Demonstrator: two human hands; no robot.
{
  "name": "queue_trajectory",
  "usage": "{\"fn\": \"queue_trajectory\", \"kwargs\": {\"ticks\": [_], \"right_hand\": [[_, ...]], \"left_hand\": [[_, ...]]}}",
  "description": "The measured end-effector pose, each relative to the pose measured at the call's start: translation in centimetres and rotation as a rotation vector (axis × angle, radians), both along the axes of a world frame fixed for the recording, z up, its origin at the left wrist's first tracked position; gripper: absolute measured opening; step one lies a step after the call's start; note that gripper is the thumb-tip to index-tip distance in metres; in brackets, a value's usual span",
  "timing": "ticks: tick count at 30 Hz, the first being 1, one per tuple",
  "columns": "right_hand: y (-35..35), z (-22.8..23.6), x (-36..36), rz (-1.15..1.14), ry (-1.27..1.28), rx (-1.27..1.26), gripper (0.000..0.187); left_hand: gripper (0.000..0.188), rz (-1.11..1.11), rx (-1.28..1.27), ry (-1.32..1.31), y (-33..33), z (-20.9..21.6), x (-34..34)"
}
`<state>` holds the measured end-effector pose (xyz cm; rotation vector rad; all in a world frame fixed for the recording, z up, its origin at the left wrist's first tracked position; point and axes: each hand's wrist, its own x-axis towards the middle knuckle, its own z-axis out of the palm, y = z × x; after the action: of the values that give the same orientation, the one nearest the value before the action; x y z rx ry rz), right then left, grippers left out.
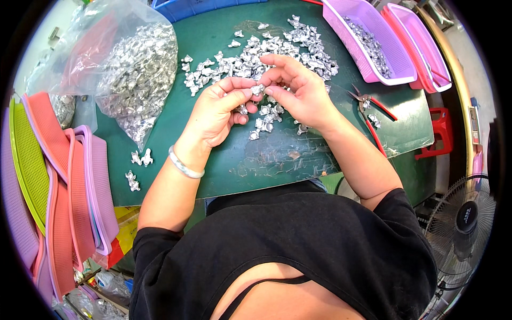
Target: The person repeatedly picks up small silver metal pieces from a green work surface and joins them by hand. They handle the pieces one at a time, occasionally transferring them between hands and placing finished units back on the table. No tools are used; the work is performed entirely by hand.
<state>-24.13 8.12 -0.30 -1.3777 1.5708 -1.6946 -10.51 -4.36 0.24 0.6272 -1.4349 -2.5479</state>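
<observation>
Between my two hands is a small silvery metal casting (258, 90), held just above the near side of a heap of like castings (250, 58). Thumb and forefinger of my left hand (221, 104) pinch it from the left, and a second casting (242, 109) sits in the curled lower fingers of that hand. My right hand (301, 93) has its thumb and fingertips at the casting's right side. A few loose castings (264, 125) lie on the green table right below my hands.
A clear plastic bag (141, 69) full of castings stands at the left. Red-handled pliers (368, 109) lie to the right. Purple basket (368, 42) at the far right holds more castings. Stacked baskets (58, 186) line the left edge; a fan (464, 218) stands at the lower right.
</observation>
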Motion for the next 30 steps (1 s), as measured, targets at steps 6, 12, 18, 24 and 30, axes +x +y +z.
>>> {"fn": "queue_trajectory", "kwargs": {"ticks": [6, 12, 18, 24, 30], "right_hand": [[0.1, 0.1, -0.4, -0.012, 0.165, 0.014, 0.041], [0.6, 1.0, -0.8, 0.076, 0.707, 0.196, 0.043], [0.4, 0.3, -0.2, 0.056, 0.725, 0.239, 0.038], [0.1, -0.4, -0.5, 0.023, 0.402, 0.168, 0.030], [0.3, 0.9, -0.2, -0.039, 0.420, 0.043, 0.033]], "left_hand": [[0.019, 0.017, 0.057, 0.007, -0.3, 0.0, 0.0], [0.018, 0.082, 0.307, 0.084, -1.3, -0.6, 0.0], [0.009, 0.109, 0.269, 0.065, -1.1, -0.4, 0.1], [0.011, 0.013, 0.069, -0.030, -0.7, 0.2, 0.1], [0.012, -0.033, -0.139, -0.164, 0.2, 0.6, 0.1]]}}
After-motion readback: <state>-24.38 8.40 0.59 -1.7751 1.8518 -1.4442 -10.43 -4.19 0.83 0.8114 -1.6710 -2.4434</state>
